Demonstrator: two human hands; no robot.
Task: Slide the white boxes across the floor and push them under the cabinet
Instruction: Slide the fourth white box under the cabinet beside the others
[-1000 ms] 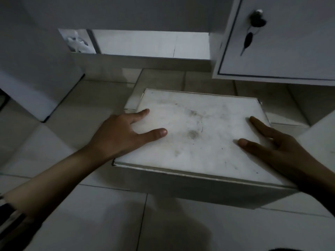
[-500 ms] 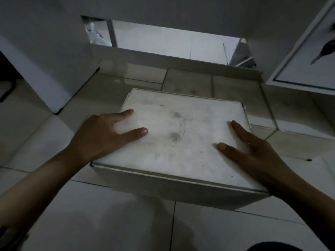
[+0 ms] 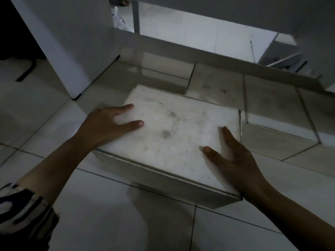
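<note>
Head view: smudged, flat white box

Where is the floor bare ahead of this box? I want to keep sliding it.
Bare tiles lie between the white box and the low ledge, beside the cabinet panel. It is tighter right, near the raised tile step.

Setting: dim indoor room, likely a home or office storage corner. Evidence: pale glossy floor tiles with dark grout lines are covering the ground; white cabinet panels are standing on them; an open gap under the furniture is showing brighter floor beyond.
</note>
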